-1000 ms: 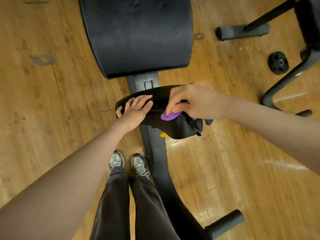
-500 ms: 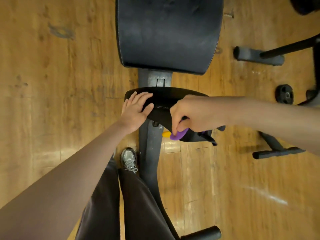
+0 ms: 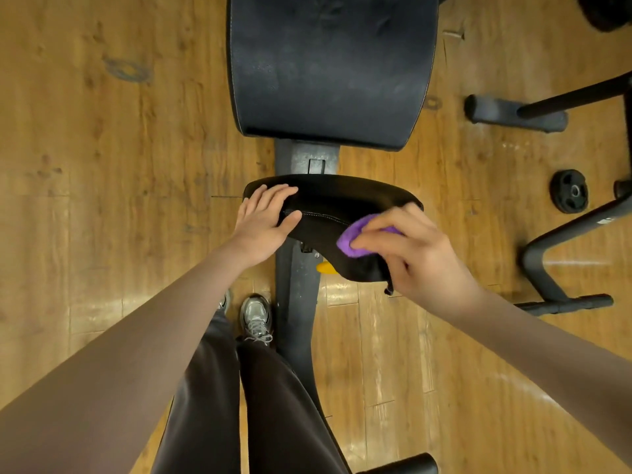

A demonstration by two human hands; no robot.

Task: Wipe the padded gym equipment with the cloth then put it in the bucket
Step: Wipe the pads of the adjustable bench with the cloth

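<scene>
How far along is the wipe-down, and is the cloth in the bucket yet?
Wiping is under way: the right hand presses the purple cloth on the small pad, and the left hand steadies it. Nothing shows whether the large pad is done. No bucket is in view, so that step remains.

Gym: padded bench (image 3: 328,70) on steel frame (image 3: 297,302), weight plate (image 3: 568,190) on wood floor (image 3: 102,165), other machine legs (image 3: 547,254) nearby.

A small black weight plate (image 3: 568,190) lies on the wooden floor (image 3: 102,165), seemingly beside a dark metal frame (image 3: 561,234).
</scene>
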